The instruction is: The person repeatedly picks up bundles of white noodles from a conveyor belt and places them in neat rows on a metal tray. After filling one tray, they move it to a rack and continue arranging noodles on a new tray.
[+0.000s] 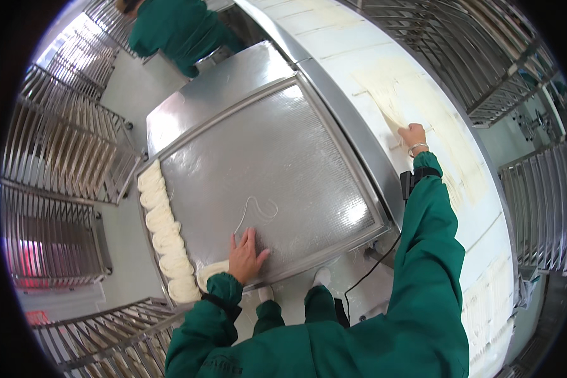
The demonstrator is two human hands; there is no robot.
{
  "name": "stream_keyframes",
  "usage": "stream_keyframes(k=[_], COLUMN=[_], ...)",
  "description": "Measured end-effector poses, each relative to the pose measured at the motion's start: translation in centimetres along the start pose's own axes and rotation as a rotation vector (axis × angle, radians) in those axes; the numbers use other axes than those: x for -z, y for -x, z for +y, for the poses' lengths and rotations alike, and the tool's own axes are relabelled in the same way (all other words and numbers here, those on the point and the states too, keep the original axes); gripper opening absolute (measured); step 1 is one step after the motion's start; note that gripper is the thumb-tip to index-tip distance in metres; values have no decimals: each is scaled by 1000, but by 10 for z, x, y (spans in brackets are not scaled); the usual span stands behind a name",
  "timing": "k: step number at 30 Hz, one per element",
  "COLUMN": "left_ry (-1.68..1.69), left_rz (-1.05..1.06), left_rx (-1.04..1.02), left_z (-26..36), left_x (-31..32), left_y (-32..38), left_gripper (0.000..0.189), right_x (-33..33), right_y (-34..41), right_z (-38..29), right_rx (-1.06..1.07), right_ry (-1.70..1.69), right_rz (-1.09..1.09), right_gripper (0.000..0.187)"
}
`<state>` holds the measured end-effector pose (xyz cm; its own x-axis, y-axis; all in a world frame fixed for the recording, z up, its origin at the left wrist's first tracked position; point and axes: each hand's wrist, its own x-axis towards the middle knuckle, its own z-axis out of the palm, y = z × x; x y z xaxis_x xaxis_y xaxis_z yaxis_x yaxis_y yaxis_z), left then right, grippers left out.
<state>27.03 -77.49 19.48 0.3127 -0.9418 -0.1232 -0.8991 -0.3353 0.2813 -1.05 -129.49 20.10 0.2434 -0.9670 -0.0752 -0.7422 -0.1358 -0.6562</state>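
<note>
My left hand [246, 257] rests with fingers apart on a metal mesh tray [274, 165], beside a thin loose noodle strand [246, 208]. Folded noodle bundles [163, 230] lie in a row along the tray's left side, and another bundle [212, 272] sits by my left wrist, partly hidden by the sleeve. On the right, my right hand [413, 136] is closed on the end of a flat band of noodle strands [388, 101], which lies over a white conveyor belt [333, 54].
A co-worker in green [179, 33] bends beyond the tray. Metal racks [66, 151] stand at the left, with another rack [118, 338] at the lower left and more [453, 61] behind the belt. A black cable [371, 270] hangs from my right wrist device.
</note>
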Motion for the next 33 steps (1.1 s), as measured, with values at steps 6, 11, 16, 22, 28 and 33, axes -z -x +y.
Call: stream_keyframes(k=[6,11,16,22,28,33], left_ry=[150,350,567,554,308,80], left_rz=[-250,86,524,636,371,220], left_rx=[93,-83,-171,19,4,-72], left_z=[-2,28,81,27,-126,-183], left_x=[38,64,80,83,68,47], left_y=[-22,-36,-32,3,72,71], left_gripper=[81,97,118,96,34,18], right_x=[18,33,11,-59,-101,-155], right_y=[52,146,253,356,381,374], right_z=[-103,-216,-311,-375,-370,-335], right_rx=[-94,0,118,101,-12,-168], right_ry=[-453,-249,-366,-654,-885,-859], right_rz=[-411,-491,-568,-722,-675,-621], right_gripper=[38,68,64,56,52,55])
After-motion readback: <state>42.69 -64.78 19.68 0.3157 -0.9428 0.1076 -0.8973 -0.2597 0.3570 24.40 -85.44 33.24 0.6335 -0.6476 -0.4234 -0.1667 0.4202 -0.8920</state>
